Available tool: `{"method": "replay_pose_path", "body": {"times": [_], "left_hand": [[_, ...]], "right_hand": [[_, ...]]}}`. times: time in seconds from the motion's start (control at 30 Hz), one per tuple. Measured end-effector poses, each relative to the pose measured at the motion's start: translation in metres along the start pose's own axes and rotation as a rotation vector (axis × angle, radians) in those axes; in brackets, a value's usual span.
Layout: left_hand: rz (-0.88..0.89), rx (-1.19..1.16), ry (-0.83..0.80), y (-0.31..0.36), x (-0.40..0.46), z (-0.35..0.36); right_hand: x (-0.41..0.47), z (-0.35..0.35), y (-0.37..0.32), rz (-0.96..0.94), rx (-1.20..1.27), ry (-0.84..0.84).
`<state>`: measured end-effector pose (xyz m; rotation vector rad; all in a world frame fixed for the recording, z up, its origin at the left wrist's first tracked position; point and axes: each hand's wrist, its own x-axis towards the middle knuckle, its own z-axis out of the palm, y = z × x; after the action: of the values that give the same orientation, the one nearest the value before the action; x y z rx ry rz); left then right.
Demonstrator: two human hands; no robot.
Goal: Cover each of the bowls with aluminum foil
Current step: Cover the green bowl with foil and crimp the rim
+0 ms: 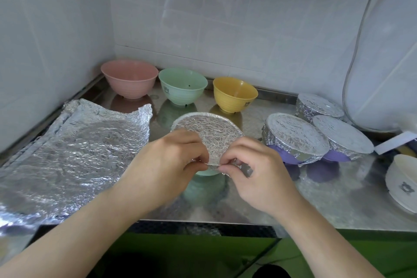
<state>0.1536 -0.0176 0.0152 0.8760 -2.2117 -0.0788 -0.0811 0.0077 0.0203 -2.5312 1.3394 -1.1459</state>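
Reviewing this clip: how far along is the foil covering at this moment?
Done: three foil-wrapped bowls on the right. In hand: the left hand and right hand pinch the foil edge on a green bowl, its top already covered. Left: pink bowl, light green bowl, yellow bowl and a white bowl at far right remain uncovered. Spare foil sheets lie on the left.

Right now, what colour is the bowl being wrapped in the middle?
Pale green, visible under the foil at the bowl's base between both hands; head view.
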Motion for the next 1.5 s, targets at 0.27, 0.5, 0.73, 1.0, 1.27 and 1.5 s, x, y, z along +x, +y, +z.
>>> {"method": "replay_pose_path", "body": {"times": [0.27,0.5,0.73,1.0,1.27,1.5], "left_hand": [[0.023,-0.027,-0.007,0.003,-0.001,0.007],[-0.009,0.027,-0.030,0.006,0.000,-0.003],[0.011,0.082,-0.001,0.012,-0.001,0.004],[-0.030,0.067,0.035,0.010,-0.001,0.005],[-0.068,0.111,0.071,0.020,-0.001,0.007],[-0.070,0.130,0.066,0.020,-0.002,0.009]], "right_hand": [[-0.001,0.004,-0.004,-0.003,0.029,-0.023],[-0.005,0.002,0.004,0.005,-0.005,0.012],[-0.006,0.006,-0.004,-0.015,-0.051,0.007],[-0.015,0.005,-0.012,0.128,-0.051,0.104],[-0.028,0.035,-0.028,0.497,-0.011,0.186],[-0.022,0.043,-0.038,0.761,0.262,0.159]]}}
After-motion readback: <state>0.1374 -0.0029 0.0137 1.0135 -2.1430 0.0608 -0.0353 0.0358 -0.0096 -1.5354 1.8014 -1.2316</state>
